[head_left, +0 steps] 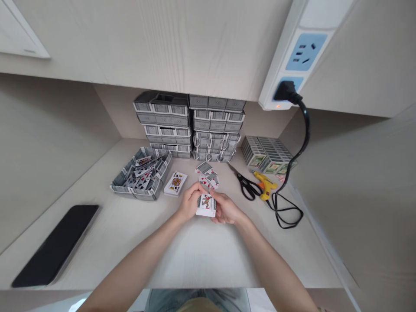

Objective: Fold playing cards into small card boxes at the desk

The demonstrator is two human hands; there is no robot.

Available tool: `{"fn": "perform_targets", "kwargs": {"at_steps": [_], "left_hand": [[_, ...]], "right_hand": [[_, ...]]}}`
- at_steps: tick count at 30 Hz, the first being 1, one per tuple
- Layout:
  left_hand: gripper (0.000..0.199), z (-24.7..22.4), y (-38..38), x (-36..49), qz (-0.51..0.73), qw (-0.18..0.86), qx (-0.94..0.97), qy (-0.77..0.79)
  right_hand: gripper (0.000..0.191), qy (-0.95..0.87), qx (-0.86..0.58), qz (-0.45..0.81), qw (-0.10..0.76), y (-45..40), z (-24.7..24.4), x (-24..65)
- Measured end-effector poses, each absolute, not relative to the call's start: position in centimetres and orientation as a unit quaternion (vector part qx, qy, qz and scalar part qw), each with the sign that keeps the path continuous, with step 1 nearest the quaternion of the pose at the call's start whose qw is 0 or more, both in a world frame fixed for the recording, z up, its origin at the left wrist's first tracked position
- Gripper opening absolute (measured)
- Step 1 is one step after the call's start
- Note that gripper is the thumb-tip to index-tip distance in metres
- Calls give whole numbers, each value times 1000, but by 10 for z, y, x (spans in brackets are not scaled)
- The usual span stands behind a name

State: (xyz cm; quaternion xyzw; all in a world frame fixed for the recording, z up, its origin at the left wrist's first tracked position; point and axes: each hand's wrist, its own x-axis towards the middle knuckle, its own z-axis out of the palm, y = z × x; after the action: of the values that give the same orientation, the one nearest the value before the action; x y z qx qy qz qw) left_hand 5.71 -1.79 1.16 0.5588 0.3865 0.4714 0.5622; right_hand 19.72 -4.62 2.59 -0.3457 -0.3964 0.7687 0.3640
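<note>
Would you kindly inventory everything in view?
Held playing cards: several, white, centre
Card pile: one, white, centre left
Loose cards: several, grey-white, centre
Card-filled tray: one, grey, left
Box stacks: two, grey, back
Small boxes: many, grey-green, back right
Scissors: one, black, right
Glue gun: one, yellow, right
Cable: one, black, right
Power strip: one, white, upper right
Flat device: one, black, front left
Desk: one, pale, beneath
Left hand: one, bare, centre
Right hand: one, bare, centre

A hand could pass between the black slab (56, 245) and the left forearm (146, 260). Loose cards (204, 167) lie just beyond the fingers (195, 188); stacked boxes (217, 123) block the back, scissors (241, 178) and cord (307, 130) the right.
</note>
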Motion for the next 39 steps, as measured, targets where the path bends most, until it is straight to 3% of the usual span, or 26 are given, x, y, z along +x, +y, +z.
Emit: {"fn": "perform_targets", "kwargs": {"at_steps": [10,28,35,39], "left_hand": [[20,19,-13,58,461,588,547,377],[18,17,-14,62,470,491,602,419],[34,20,-16,61,462,481,588,456],[33,20,-16,60,426,368,664,492]], "right_hand": [[43,-468,-400,679,399,-45,22,201],[36,-599,-501,456,427,-44,14,206],[42,-547,-433,582,417,-48,19,196],[40,-515,-401,620,435,-47,19,194]]}}
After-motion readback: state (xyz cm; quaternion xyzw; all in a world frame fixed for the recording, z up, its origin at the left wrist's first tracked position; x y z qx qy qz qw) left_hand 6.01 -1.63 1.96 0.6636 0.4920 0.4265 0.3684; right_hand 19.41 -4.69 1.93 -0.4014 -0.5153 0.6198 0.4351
